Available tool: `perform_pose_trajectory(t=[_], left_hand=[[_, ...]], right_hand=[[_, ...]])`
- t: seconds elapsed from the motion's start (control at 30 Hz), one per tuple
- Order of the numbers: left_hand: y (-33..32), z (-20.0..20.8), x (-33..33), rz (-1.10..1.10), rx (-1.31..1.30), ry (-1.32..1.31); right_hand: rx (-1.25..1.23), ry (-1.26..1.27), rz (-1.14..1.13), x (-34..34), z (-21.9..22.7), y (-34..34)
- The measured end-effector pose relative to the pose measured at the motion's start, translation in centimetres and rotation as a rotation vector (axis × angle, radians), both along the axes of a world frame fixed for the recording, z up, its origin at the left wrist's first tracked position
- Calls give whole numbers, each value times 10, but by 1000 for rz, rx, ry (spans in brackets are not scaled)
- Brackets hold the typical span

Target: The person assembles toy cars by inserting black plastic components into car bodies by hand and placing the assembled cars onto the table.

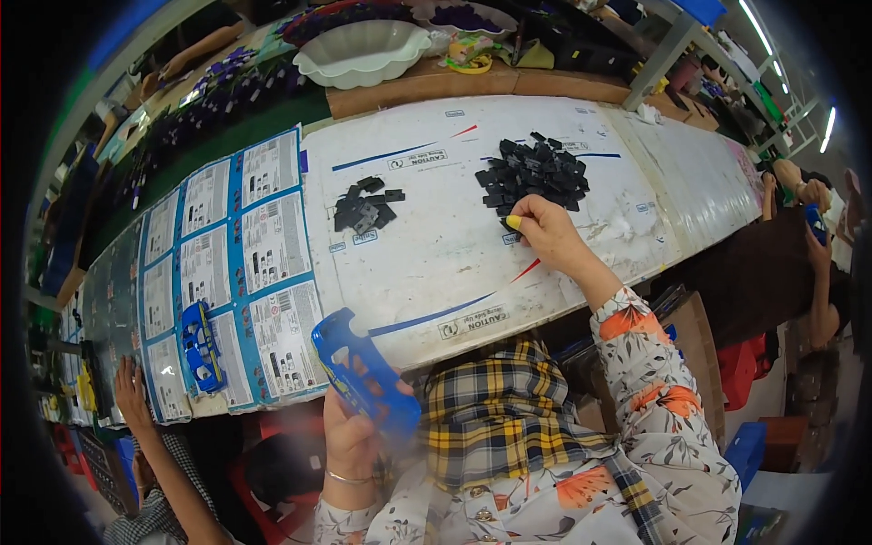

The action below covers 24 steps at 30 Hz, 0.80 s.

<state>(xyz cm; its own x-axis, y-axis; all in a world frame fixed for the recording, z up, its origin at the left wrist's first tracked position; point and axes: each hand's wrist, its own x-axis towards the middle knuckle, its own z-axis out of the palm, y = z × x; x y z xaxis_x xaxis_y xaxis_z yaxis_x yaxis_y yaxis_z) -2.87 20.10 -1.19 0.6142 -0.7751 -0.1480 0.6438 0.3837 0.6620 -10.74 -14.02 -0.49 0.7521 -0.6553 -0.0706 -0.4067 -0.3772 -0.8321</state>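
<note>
The left hand grips a blue car shell, on the near-left side of the big black pile. The right hand has thumb and fingertip together at the pile's near edge; whether they pinch a piece I can't tell. Left of the pile lies a smaller heap, then printed sheets bearing another blue shell; beyond it, a scalloped bowl sits on a cardboard ledge. The right forearm stretches forward toward the pile, palm down; the left is bent upward.
</note>
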Motion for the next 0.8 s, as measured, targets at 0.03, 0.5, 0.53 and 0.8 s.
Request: perform_pose_trajectory(t=[0.03,0.5,0.53,0.8], left_hand=[[1,1,0,-23,13,31],[-6,3,-13,-46,33,-36],[-4,3,-13,-48,38,-21],[-9,9,-14,-71,54,9]], right_hand=[[2,-2,-5,0,-3,-3],[3,-422,-130,-7,4,-12],[218,-503,-73,-6,7,-1],[600,-356,111,-20,16,63]])
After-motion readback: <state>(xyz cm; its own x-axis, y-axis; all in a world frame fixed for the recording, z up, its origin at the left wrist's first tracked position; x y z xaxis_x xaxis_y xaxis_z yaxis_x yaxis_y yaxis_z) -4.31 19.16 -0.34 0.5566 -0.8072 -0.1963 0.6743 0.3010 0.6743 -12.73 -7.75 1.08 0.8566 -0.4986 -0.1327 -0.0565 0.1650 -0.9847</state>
